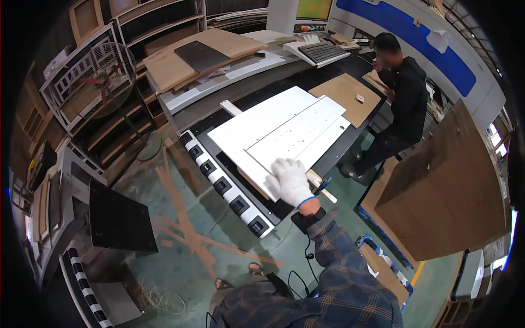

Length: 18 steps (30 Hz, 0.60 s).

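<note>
My right hand (290, 182), in a white knitted glove with a blue cuff, lies over the near edge of a white panel (249, 134). Its fingers look spread rather than closed, though slightly blurred. Lying on that panel is a narrower white board (298, 128) with several small drilled holes; its near end is close to my fingertips. A pale wooden strip (327, 192) sticks out beside my wrist, next to a dark blue piece (324, 185). My left hand is out of view.
The black machine table (350, 143) ends in a black-and-white roller edge (221, 186). A person in dark clothes (402, 104) stands at its far right, by a brown board (350, 98). Stacked brown panels (443, 186) stand at right; a fan (98, 82) and wood strips (188, 235) are left.
</note>
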Each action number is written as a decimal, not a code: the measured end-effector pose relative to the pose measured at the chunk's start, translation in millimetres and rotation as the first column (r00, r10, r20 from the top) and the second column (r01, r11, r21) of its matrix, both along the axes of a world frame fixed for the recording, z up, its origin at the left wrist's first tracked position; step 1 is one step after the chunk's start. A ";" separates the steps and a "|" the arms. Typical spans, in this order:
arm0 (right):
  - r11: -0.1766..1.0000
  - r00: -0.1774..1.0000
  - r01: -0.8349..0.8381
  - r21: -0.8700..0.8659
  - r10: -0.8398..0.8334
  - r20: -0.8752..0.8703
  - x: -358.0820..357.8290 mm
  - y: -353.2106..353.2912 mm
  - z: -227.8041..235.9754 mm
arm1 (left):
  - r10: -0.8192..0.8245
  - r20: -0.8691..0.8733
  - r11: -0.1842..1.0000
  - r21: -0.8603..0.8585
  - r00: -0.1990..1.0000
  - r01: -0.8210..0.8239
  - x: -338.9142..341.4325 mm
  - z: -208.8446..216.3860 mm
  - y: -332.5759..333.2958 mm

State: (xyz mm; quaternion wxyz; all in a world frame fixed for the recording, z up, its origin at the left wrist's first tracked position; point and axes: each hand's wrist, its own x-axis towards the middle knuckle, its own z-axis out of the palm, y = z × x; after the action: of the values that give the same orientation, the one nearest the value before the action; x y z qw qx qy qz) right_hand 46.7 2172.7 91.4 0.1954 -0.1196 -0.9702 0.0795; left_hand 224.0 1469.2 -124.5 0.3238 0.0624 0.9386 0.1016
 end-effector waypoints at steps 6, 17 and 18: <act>0.968 0.951 -0.252 -0.003 0.247 -0.185 27.0 -58.3 5.8 | -0.005 0.022 1.000 0.008 1.000 0.005 21.2 -12.2 0.0; 0.456 0.480 -0.869 -0.190 0.871 -0.105 57.3 -280.5 -26.7 | 0.199 -0.081 0.971 0.152 0.977 -0.185 148.3 -71.4 -36.3; 0.376 0.393 -0.901 -0.218 0.919 -0.039 65.5 -301.0 -27.3 | 0.199 -0.071 0.976 0.103 0.977 -0.192 163.1 -60.4 -23.5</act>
State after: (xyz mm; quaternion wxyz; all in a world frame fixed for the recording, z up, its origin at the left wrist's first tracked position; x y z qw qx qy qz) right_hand 112.2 1871.7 64.1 0.0630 0.4102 -0.8697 0.2671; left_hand 387.1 1445.7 -184.9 0.2707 -0.0109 0.9465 0.1751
